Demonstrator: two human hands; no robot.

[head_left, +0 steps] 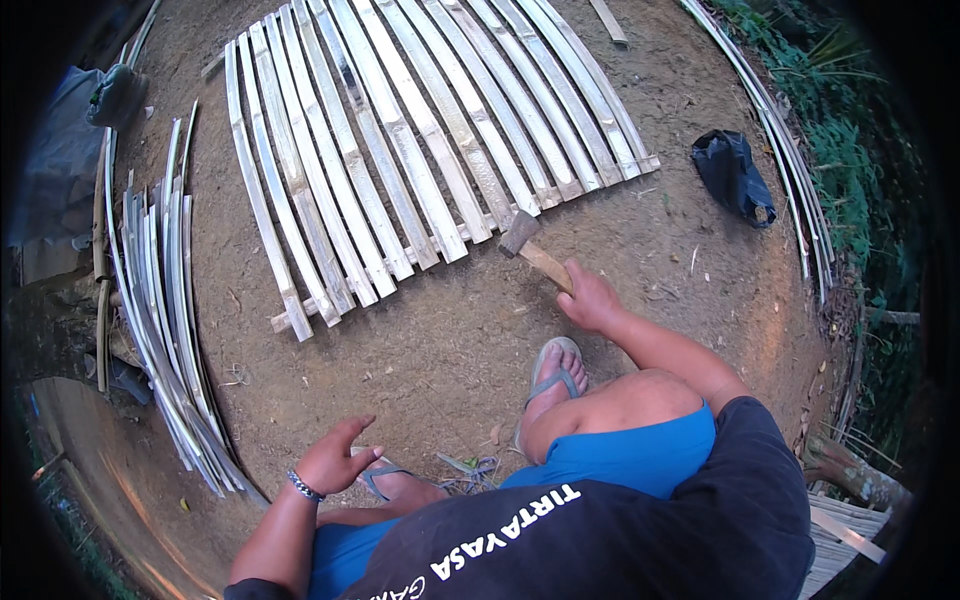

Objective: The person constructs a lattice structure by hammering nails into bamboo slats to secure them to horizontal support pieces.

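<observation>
My right hand (590, 297) is wrapped round the wooden handle of a hammer (545, 265). Its dark metal head is close to the near ends of a row of split bamboo slats (410, 150); whether it touches them I cannot tell. The slats lie side by side with narrow gaps, across a thin crosspiece (290, 318) under their near ends. Over the ground at lower left, my left hand (338, 455) holds nothing, its fingers apart, with a bracelet at the wrist.
Loose bamboo strips (165, 300) lie in a bundle on the left. More long strips (790, 170) run along the right edge beside green plants (840, 150). A black plastic bag (733, 178) rests on the dirt at right. My sandalled feet (553, 385) stand near the slats.
</observation>
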